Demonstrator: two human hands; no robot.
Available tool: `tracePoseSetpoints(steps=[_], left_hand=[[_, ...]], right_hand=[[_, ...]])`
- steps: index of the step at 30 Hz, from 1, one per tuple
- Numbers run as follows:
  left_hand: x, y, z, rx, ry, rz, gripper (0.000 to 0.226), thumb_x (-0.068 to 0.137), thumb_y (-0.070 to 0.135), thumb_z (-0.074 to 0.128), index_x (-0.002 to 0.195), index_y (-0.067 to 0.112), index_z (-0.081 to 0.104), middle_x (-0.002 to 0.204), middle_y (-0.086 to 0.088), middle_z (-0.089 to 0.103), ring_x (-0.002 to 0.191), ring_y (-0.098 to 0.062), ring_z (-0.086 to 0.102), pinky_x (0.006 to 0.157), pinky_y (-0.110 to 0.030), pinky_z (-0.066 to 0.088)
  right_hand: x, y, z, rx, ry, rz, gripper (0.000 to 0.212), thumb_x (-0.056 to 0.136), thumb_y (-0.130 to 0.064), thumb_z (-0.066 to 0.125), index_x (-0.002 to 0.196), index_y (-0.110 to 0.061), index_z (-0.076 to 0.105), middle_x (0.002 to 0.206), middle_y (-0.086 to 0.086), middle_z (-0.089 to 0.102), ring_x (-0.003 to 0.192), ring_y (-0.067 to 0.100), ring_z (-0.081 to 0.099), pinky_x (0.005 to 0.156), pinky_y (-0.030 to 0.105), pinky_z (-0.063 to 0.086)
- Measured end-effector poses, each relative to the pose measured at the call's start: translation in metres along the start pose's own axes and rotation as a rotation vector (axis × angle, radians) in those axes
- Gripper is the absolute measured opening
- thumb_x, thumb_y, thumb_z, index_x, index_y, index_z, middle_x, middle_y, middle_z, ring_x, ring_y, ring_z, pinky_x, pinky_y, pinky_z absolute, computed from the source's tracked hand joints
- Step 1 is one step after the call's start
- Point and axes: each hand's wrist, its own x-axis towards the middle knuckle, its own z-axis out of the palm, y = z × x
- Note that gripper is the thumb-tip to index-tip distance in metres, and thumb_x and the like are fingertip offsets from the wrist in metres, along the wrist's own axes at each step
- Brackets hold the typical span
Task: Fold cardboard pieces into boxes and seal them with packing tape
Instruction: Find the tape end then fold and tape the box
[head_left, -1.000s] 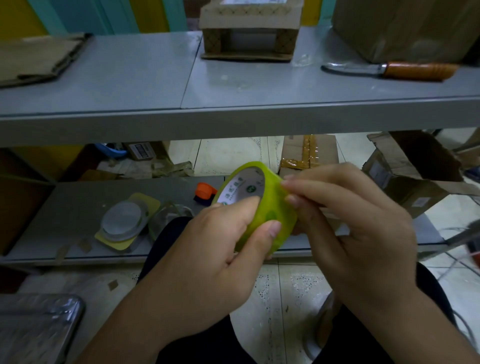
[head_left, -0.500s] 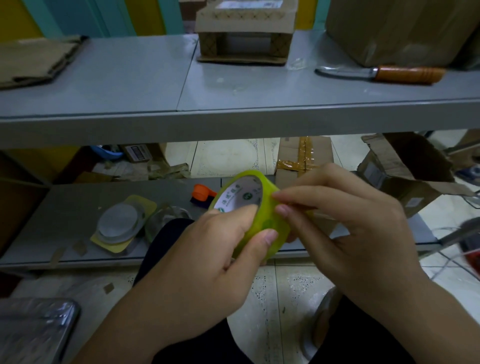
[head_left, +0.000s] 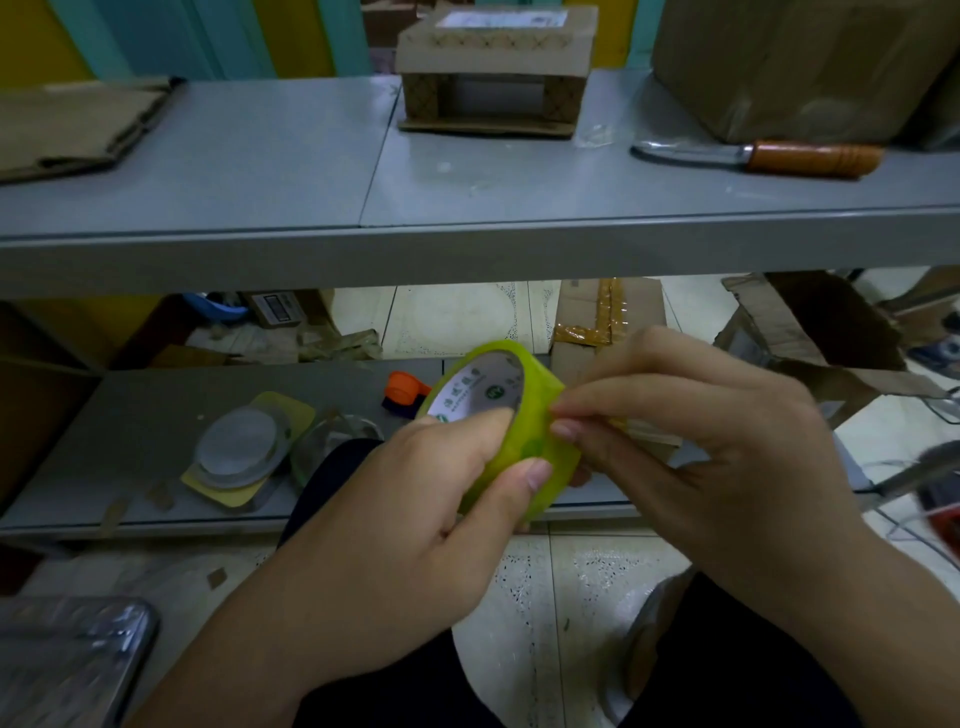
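Here's the tape roll (head_left: 537, 444), yellow-green, held up in front of the person's lap, below the edge of the upper shelf (head_left: 260, 171) and nowhere near any cardboard yet. The left hand (head_left: 415, 499) has it clamped, one finger hooked over the rim by the white core and the thumb pressed on the outer band. The roll is tipped so its open core looks up and to the left, which turns the broad sticky band out to the right, straight at the right hand (head_left: 717, 441).

And that's the relation that matters. The right fingertips (head_left: 566, 428) are drawn tight together against the band's right-hand face, nails down, picking at it. Whether a loose end is actually caught between them, I can't tell; the tape is too glossy to show a seam.

My read: this is the hunt for the tape's start, with folding and sealing not yet begun. Any pull should run rightward, across the roll's axis, while the left hand holds firm. Flat cardboard (head_left: 78, 124) waits on the upper shelf's far left — a knife (head_left: 810, 156) lies far right.
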Motion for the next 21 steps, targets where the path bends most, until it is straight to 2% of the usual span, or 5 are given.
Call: tracePoseSetpoints(steps=[8, 13, 16, 18, 21], left_hand=[[-0.001, -0.002, 0.000, 0.092, -0.043, 0.013, 0.040, 0.104, 0.048, 0.043, 0.094, 0.015, 0.064, 0.079, 0.000, 0.061, 0.083, -0.021, 0.059, 0.069, -0.048, 0.047], [-0.005, -0.003, -0.002, 0.074, -0.076, 0.015, 0.039, 0.103, 0.049, 0.044, 0.086, 0.018, 0.059, 0.076, 0.000, 0.058, 0.081, -0.021, 0.057, 0.067, -0.044, 0.046], [-0.006, -0.003, -0.001, -0.026, -0.095, -0.025, 0.037, 0.104, 0.047, 0.047, 0.093, 0.016, 0.066, 0.082, 0.000, 0.066, 0.086, -0.024, 0.065, 0.068, -0.045, 0.053], [-0.007, -0.003, 0.000, -0.071, -0.095, -0.030, 0.031, 0.104, 0.042, 0.050, 0.094, 0.019, 0.068, 0.086, 0.003, 0.070, 0.089, -0.021, 0.069, 0.069, -0.039, 0.056], [-0.007, 0.000, 0.000, -0.064, -0.101, 0.003, 0.027, 0.105, 0.039, 0.051, 0.090, 0.022, 0.066, 0.084, 0.006, 0.070, 0.086, -0.018, 0.070, 0.066, -0.036, 0.055]], right_hand=[[0.002, 0.000, 0.000, 0.023, -0.046, 0.028, 0.005, 0.090, -0.014, 0.077, 0.090, -0.009, 0.078, 0.093, 0.000, 0.068, 0.082, 0.005, 0.065, 0.074, 0.005, 0.048], [0.002, 0.006, 0.000, -0.018, -0.110, -0.005, 0.015, 0.098, -0.024, 0.064, 0.093, -0.012, 0.072, 0.096, -0.003, 0.062, 0.087, 0.006, 0.058, 0.077, 0.014, 0.045], [0.001, 0.005, 0.006, -0.078, -0.113, -0.027, 0.017, 0.100, -0.020, 0.057, 0.093, -0.008, 0.067, 0.097, -0.001, 0.057, 0.087, 0.007, 0.050, 0.078, 0.014, 0.041], [0.000, 0.003, 0.009, -0.110, -0.137, -0.028, 0.015, 0.101, -0.022, 0.053, 0.095, -0.012, 0.062, 0.099, -0.003, 0.053, 0.087, 0.005, 0.045, 0.075, 0.017, 0.040], [-0.002, 0.003, 0.006, -0.044, -0.194, 0.034, 0.007, 0.101, -0.027, 0.048, 0.095, -0.024, 0.050, 0.099, -0.012, 0.043, 0.088, 0.001, 0.045, 0.074, 0.010, 0.037]])
